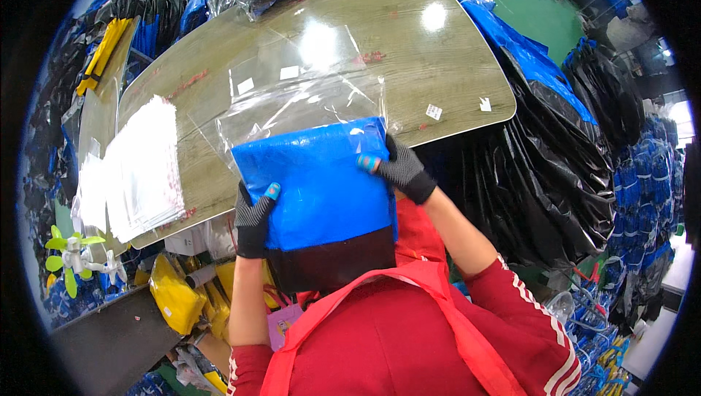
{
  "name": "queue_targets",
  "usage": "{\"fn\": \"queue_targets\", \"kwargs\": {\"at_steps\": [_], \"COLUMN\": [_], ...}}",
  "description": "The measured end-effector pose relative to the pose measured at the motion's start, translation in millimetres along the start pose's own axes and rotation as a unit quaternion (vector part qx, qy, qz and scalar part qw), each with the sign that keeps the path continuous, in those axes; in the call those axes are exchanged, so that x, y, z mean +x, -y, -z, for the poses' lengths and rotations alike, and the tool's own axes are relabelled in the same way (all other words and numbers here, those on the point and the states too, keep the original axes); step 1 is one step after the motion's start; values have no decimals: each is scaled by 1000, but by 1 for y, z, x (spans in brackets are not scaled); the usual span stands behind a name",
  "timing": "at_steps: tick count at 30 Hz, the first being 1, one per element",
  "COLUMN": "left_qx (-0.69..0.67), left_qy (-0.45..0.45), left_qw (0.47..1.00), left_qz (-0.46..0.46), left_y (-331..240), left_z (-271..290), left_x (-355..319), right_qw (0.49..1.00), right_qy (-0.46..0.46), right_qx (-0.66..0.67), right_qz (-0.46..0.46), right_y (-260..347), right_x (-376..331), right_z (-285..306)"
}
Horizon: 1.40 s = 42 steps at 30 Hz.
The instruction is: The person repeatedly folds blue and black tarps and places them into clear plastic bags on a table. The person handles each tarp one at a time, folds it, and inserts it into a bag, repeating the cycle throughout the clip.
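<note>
A folded blue and black plastic-like bundle (318, 188) is held at the table's near edge, its black part towards my body. My left hand (254, 222), in a grey and black glove, grips its left side with the thumb on top. Gloved the same way, my right hand (403, 168) holds the upper right side, thumb over the blue face. The other fingers of both hands are mostly hidden behind the bundle. A clear plastic bag (299, 107) lies at the bundle's far edge; how far the bundle sits inside it I cannot tell.
The wood-patterned table (453, 67) carries a stack of white sheets (146, 169) at left and small white labels (434, 112). Black plastic sheeting (548, 184) hangs off the right. A small green-bladed fan (73, 257) and yellow packages (175, 295) are at lower left.
</note>
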<state>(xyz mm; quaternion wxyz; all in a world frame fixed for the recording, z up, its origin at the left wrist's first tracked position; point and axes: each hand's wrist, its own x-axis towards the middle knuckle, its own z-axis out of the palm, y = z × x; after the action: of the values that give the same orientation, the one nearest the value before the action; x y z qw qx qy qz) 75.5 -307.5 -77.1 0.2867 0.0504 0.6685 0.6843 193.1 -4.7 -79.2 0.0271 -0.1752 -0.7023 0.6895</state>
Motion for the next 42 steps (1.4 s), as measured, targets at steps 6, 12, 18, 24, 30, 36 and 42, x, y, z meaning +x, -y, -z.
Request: {"fn": "queue_targets", "kwargs": {"at_steps": [6,12,18,24,30,36,42], "left_qx": [138,205,158,301,424,288,30], "left_qy": [97,76,6,-84,-113,-45,-72], "left_qw": [981,975,987,922,873,948,997], "left_qz": [98,31,-5,-227,-215,-130,-17], "left_y": [30,52,21,21,58,74,18], "left_z": [6,-42,-23,-40,-42,-18,-24], "left_x": [-66,-63,-32,4,-42,-74,12], "right_qw": [995,988,986,990,997,989,980], "right_qy": [86,36,10,-10,1,35,99], "right_qx": [1,-3,-27,121,29,41,-95], "right_qz": [-51,-150,-161,-77,-71,-139,-145], "right_y": [12,-5,-35,-39,-17,-32,-28], "right_x": [-74,-77,-75,-49,-96,-138,-65], "right_z": [-9,36,55,56,42,43,57]}}
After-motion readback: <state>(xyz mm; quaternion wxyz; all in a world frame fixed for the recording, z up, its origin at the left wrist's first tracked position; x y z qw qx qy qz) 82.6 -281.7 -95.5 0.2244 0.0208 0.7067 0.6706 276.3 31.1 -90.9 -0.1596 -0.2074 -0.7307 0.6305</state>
